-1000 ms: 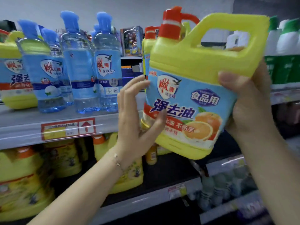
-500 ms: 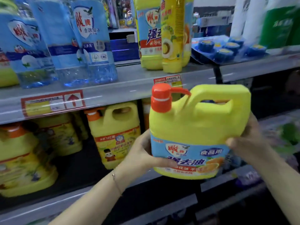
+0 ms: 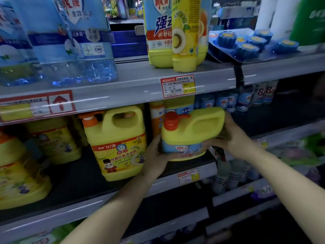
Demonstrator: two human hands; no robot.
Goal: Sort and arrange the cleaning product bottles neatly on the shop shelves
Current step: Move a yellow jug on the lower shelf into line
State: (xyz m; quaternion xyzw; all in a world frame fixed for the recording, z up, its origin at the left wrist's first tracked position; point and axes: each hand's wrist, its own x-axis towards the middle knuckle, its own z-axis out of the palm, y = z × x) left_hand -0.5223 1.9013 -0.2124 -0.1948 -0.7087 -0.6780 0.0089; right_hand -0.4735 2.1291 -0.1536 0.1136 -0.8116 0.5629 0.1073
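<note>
A yellow detergent jug [image 3: 191,131] with a red pump cap and a blue label sits at the front of the dark middle shelf [image 3: 84,175]. My left hand [image 3: 156,155] grips its lower left side. My right hand [image 3: 230,138] holds its right side below the handle. Just left of it stands another yellow jug [image 3: 116,141] with an orange cap and a yellow label. Behind the held jug is a similar blue-labelled yellow bottle [image 3: 179,106], partly hidden.
The upper shelf [image 3: 140,85] carries clear blue bottles [image 3: 70,41] at left, tall yellow bottles [image 3: 175,32] in the middle and a pack of blue toilet blocks [image 3: 246,43] at right. More yellow jugs [image 3: 21,169] fill the middle shelf's left end. Small blue bottles [image 3: 228,103] stand to the right.
Both hands have brought the yellow jug down from in front of the upper shelf and forward onto the middle shelf, beside the orange-capped jug.
</note>
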